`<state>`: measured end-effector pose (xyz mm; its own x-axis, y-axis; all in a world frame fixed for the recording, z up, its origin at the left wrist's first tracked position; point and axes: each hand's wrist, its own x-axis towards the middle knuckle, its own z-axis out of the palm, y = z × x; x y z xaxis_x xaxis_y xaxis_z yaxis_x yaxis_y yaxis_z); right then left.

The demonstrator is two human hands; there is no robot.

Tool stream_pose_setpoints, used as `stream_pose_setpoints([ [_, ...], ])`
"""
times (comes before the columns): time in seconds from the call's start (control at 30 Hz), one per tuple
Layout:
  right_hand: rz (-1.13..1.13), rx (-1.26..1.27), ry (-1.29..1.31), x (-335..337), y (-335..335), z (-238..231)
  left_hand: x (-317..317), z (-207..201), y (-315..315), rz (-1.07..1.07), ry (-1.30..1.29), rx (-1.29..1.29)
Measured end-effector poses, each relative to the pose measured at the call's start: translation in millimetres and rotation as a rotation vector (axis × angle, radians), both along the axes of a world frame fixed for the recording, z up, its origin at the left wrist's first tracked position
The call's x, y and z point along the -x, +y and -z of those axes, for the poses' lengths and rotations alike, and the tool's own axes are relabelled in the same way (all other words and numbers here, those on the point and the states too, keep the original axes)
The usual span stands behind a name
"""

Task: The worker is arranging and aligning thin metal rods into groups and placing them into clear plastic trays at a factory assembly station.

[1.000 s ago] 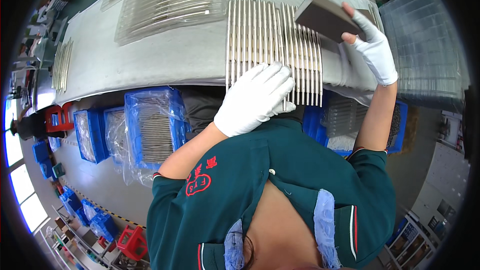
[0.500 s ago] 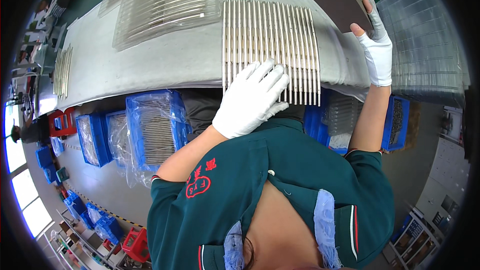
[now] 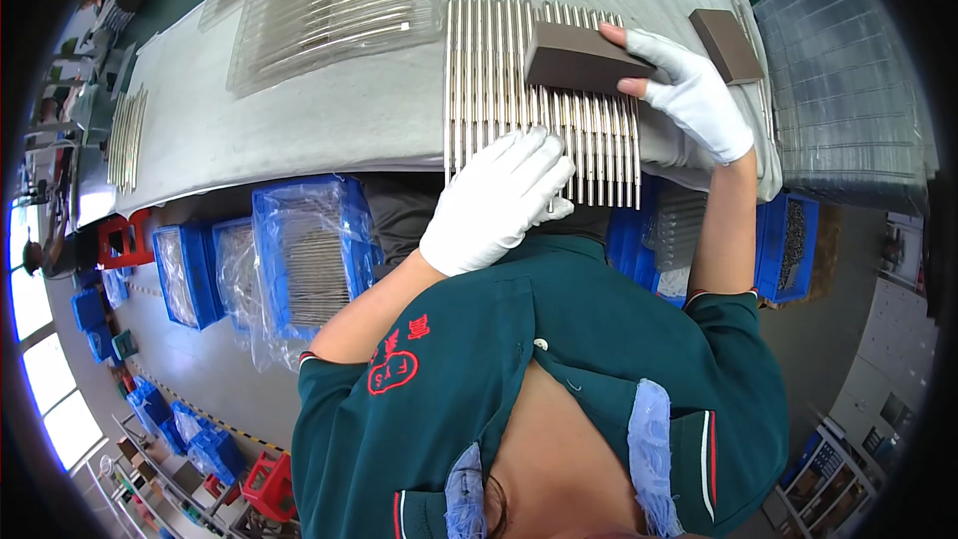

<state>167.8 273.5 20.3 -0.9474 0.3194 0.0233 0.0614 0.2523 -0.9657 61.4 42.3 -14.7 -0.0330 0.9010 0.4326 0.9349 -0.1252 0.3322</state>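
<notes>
A row of thin silver metal rods lies side by side on the cloth-covered table, reaching over its near edge. My left hand, in a white glove, rests across the near part of the rods with its fingers stretched out flat. In my right hand, gloved with bare thumb and fingertip showing, is a dark brown rectangular block. The block is over the right half of the row; whether it touches the rods I cannot tell. A second brown block sits on the table to the right.
Clear plastic trays of rods are at the back left. More rods lie at the table's far left end. Stacked clear trays stand at the right. Below the table edge are blue bins, one lined with plastic film.
My right hand has swung left and slightly down, bringing the brown block from the right side over the rods. Another block now shows on the right. My left hand has hardly moved.
</notes>
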Motion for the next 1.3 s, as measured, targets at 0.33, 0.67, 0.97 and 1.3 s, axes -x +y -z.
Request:
stream_pose_setpoints([
  [0.33, -0.065, -0.276, 0.017, 9.8, 6.3, -10.2, -1.2, -0.2, -0.2, 0.015, -0.018, -0.004],
  [0.67, 0.232, -0.267, -0.116, -8.8, 22.2, -24.7, 4.2, 5.6, -2.2, 0.015, 0.003, 0.0],
  [0.97, -0.525, 0.59, 0.823, 85.3, 66.4, 34.3, 2.5, -7.2, 3.8, 0.064, 0.03, 0.087],
  [1.3, -0.362, 1.35, 0.104, 103.7, 45.9, 42.4, 5.4, -22.4, 11.6, 0.156, 0.119, 0.204],
])
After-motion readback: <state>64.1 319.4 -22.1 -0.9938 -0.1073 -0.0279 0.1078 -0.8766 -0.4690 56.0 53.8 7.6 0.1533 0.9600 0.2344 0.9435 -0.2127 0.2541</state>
